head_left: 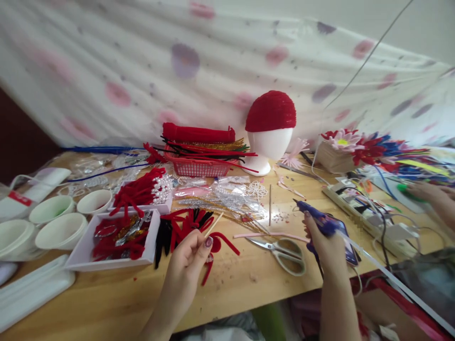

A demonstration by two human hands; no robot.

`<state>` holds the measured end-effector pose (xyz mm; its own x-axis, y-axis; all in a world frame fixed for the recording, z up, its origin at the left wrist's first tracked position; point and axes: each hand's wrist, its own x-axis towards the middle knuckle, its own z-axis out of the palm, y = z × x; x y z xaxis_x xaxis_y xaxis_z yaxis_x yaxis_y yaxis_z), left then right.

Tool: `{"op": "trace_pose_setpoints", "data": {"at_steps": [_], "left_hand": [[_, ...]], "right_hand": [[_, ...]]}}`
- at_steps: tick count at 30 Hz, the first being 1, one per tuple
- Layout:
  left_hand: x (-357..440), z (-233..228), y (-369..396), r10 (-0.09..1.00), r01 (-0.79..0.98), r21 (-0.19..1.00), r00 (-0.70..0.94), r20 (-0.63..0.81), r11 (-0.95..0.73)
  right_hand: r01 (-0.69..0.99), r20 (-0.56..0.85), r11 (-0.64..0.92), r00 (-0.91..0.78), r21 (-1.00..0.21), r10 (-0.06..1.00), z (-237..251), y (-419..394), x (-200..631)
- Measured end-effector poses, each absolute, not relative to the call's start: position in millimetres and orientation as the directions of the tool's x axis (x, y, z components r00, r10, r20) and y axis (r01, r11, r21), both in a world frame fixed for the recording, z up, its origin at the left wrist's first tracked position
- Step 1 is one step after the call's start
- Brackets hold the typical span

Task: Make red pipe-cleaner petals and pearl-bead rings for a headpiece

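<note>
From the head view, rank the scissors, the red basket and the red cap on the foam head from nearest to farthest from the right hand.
From the right hand:
1. Scissors, on the table just left of it.
2. Red cap, behind, on the foam head.
3. Red basket, far back left.

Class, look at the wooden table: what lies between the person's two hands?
In the head view, scissors and a pink strip lie between the left hand and right hand.

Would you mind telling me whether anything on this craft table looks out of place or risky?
The scissors lie open on the wooden table near its front edge, blades apart. Small scraps are scattered beyond them. The right hand holds a blue glue gun; the left hand pinches a thin stick.
</note>
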<state>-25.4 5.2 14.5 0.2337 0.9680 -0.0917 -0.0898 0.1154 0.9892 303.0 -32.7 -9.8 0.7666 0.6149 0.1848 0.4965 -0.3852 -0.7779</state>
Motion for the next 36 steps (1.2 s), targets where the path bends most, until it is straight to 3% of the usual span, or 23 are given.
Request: {"op": "trace_pose_setpoints", "data": {"at_steps": [5,9,11,13,14,15,16,19,21,23,29,36], "left_hand": [[-25.2,14.1,8.4,0.978,-0.113,0.986,0.18,-0.105,0.126],[-25.9,14.6,10.7,0.975,-0.124,0.983,0.188,-0.114,0.139],[-25.1,13.4,12.3,0.977,-0.123,0.984,0.187,-0.105,0.13],[-23.0,11.1,13.6,0.976,-0.114,0.986,0.195,-0.097,0.121],[-21.6,9.9,13.9,0.974,-0.105,0.988,0.208,-0.093,0.117],[-20.1,9.1,13.9,0.969,-0.092,0.989,0.231,-0.091,0.115],[-18.8,8.7,13.4,0.961,-0.077,0.991,0.262,-0.087,0.111],[-17.9,11.6,9.6,0.928,-0.03,0.997,0.368,-0.061,0.078],[-21.5,16.4,6.4,0.908,-0.006,0.999,0.418,-0.046,0.053],[-28.2,21.6,3.7,0.899,0.012,0.999,0.436,-0.044,0.043],[-47.6,29.2,1.4,0.931,0.02,1.0,0.364,-0.024,0.018],[-50.9,29.5,3.8,0.908,0.006,1.0,0.418,0.001,-0.003]], "right_hand": [[0.532,0.149,-0.465,0.755,-0.708,0.638,-15.3,6.9,326.4],[0.559,0.159,-0.502,0.757,-0.66,0.634,-16.1,-12.6,319.7],[0.536,0.192,-0.559,0.808,-0.633,0.556,-15.7,-39.6,307.1],[0.478,0.256,-0.623,0.873,-0.619,0.415,-15.4,-69.7,285.3],[0.446,0.292,-0.619,0.894,-0.647,0.339,-14.8,-82.7,271.0],[0.461,0.327,-0.542,0.886,-0.703,0.329,-13.4,-92.7,255.1],[0.504,0.35,-0.415,0.85,-0.757,0.395,-11.0,-99.0,238.2],[0.554,0.259,-0.091,0.521,-0.827,0.813,2.5,-95.8,189.9],[0.533,0.169,0.008,0.255,-0.846,0.952,13.3,-82.9,164.7],[0.48,0.106,0.062,0.065,-0.875,0.992,21.2,-70.1,146.4],[0.288,0.063,0.106,-0.156,-0.952,0.986,22.6,-49.0,126.6],[0.13,0.1,0.119,-0.14,-0.984,0.985,16.5,-41.7,126.3]]}}
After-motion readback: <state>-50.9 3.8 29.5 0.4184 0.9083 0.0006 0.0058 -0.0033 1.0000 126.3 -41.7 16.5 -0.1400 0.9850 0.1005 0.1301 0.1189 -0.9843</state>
